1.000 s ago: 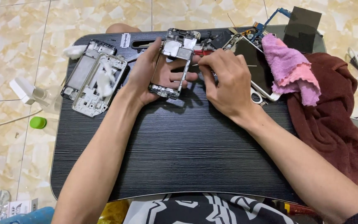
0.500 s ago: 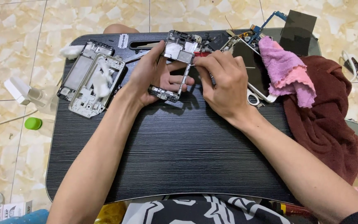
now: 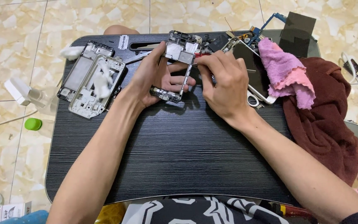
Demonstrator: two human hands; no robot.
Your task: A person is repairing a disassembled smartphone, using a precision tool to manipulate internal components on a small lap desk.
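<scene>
My left hand (image 3: 156,79) is wrapped around a stripped phone frame (image 3: 177,66), holding it tilted up off the far middle of the black counter (image 3: 179,157), thumb on its left edge and fingers curled behind and under it. My right hand (image 3: 224,85) is pinched narrow around a slim tool with a red handle (image 3: 199,54); most of the tool is hidden by my fingers, and its tip meets the upper right edge of the frame.

Just left of my left hand lie two more phone frames (image 3: 92,81), one overlapping the other, with white cotton wads on them, and another wad (image 3: 71,52) sits at the counter's far left corner. A razor blade (image 3: 123,42) lies near the far edge. Right of my right hand, partly covered by it, a phone screen (image 3: 253,70) lies flat, with a pink cloth (image 3: 286,74) draped over its right side and a dark red towel (image 3: 324,120) spilling off the counter's right edge. A dark square panel (image 3: 297,29) and a small blue circuit board (image 3: 266,27) rest at the far right corner.

On the tiled floor (image 3: 13,37) to the left stand a clear bottle with a white cap (image 3: 25,93) and a loose green cap (image 3: 33,124).
</scene>
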